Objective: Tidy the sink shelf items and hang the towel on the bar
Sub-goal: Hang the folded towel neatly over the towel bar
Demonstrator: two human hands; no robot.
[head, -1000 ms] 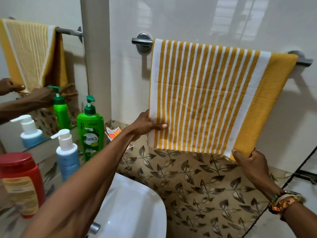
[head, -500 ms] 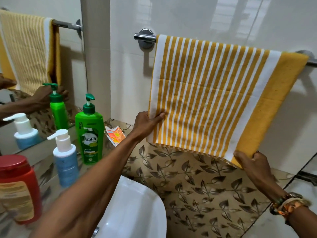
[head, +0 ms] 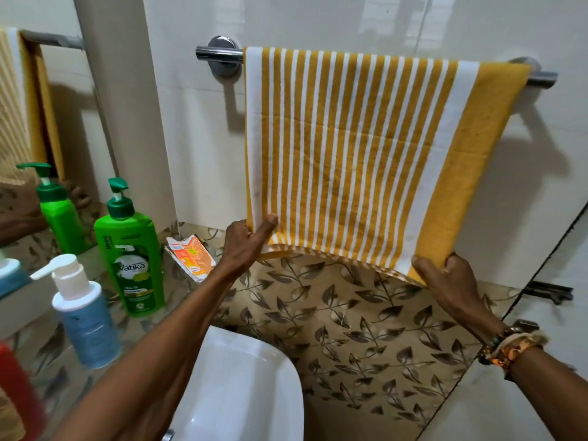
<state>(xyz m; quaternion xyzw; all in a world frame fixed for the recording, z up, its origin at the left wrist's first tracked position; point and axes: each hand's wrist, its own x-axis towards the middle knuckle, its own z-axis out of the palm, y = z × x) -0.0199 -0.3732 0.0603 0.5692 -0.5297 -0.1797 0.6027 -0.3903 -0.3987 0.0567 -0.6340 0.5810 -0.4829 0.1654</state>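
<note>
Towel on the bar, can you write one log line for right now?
towel: draped over bar | left hand: pinches lower left corner | right hand: grips lower right corner | status: hung

Striped yellow towel (head: 356,154), draped over bar (head: 219,54)

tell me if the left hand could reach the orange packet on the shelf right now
Probably yes: the left hand pinches the towel corner just beside the orange packet, with nothing between, though it must let go first.
</note>
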